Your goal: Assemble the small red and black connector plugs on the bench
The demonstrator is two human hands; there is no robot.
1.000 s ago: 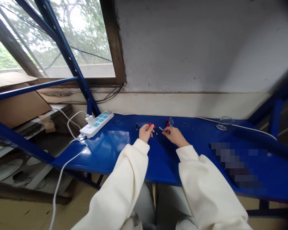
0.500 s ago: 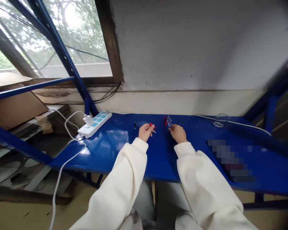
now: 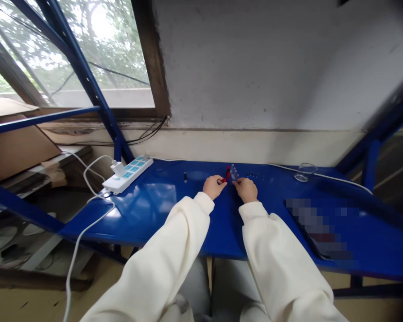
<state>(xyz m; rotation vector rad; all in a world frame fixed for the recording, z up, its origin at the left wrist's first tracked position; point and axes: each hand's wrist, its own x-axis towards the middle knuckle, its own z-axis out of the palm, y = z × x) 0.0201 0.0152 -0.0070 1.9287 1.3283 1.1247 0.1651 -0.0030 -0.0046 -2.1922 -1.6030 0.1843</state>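
Observation:
Both of my hands rest on a blue metal table (image 3: 161,205), close together near its far edge. My left hand (image 3: 214,186) is closed, with a small red piece (image 3: 223,180) showing at its fingertips. My right hand (image 3: 246,188) is also closed, its fingertips at a small cluster of clear and red tube-like pieces (image 3: 232,172); what it holds, if anything, is too small to make out. A small dark upright piece (image 3: 185,177) stands left of my left hand. Several tiny dark parts (image 3: 254,175) lie in a row to the right of the cluster.
A white power strip (image 3: 127,173) with a plugged-in charger and white cable lies at the table's left end. A small clear glass dish (image 3: 304,173) sits at the far right by a white wire. Blue rack posts flank the table; cardboard lies at left.
My left hand moved right, bringing the red piece up to the cluster beside my right hand. The right hand stayed by the cluster. The view shifted slightly.

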